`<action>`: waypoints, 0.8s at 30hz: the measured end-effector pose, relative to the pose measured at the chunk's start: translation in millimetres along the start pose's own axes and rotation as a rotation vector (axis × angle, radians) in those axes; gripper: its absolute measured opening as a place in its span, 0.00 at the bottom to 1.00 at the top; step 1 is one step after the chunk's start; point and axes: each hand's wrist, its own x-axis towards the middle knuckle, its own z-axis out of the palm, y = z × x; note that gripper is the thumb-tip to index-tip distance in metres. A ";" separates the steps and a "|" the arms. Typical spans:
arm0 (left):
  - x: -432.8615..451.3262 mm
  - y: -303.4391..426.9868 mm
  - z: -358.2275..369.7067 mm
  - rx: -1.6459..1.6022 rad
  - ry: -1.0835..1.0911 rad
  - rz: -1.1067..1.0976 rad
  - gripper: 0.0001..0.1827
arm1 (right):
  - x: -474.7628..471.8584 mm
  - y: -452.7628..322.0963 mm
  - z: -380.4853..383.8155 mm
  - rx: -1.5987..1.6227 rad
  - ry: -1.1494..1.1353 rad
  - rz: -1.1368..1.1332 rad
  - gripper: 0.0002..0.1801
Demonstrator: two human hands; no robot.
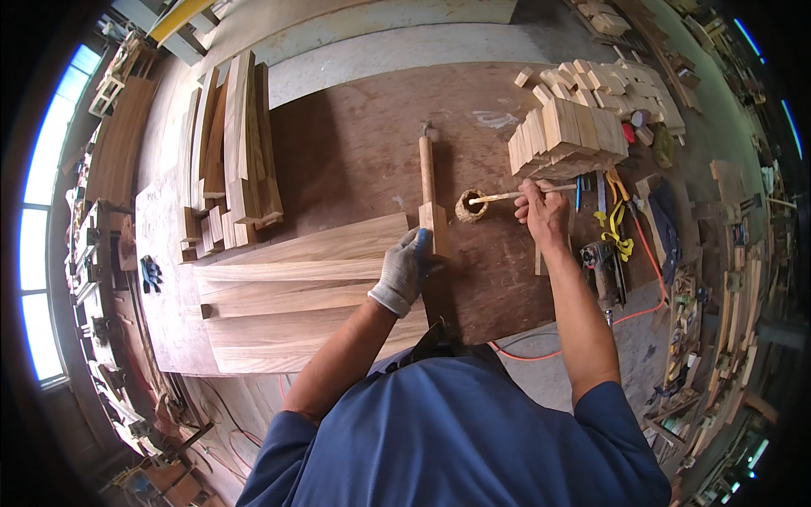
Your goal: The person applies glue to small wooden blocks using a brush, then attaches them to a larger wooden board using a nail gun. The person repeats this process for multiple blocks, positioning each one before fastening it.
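Observation:
My left hand (403, 269), in a light knit glove with blue on its fingers, grips a wooden block (433, 222) near its lower end. Just beyond the block, and lined up with it, is a round wooden rod (426, 168); whether the two are joined I cannot tell. Bare, my right hand (543, 209) pinches a thin wooden stick (507, 196). The stick's pale tip dips into the opening of a small, crusted round pot (469, 212) on the brown work table (494, 272). What the pot holds is hidden.
Long wooden boards (285, 295) lie left of my left hand, with stacked timber pieces (237, 152) behind them. At the right stand piled wooden blocks (567, 133). Nearer me are a power tool (602, 269), an orange hose (652, 253) and a yellow strap (614, 231). A dark glove (151, 274) lies far left.

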 end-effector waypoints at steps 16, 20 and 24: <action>7.6 -3.9 -6.2 -0.157 -0.069 -0.033 0.19 | -3.6 21.5 6.3 0.100 0.008 0.046 0.20; 14.3 -8.1 -12.8 -0.175 -0.051 -0.054 0.18 | -11.6 23.5 -4.2 0.283 0.081 0.177 0.23; 14.5 -9.4 -5.9 -0.140 -0.067 -0.049 0.22 | -14.8 40.5 -1.8 0.335 0.092 0.241 0.22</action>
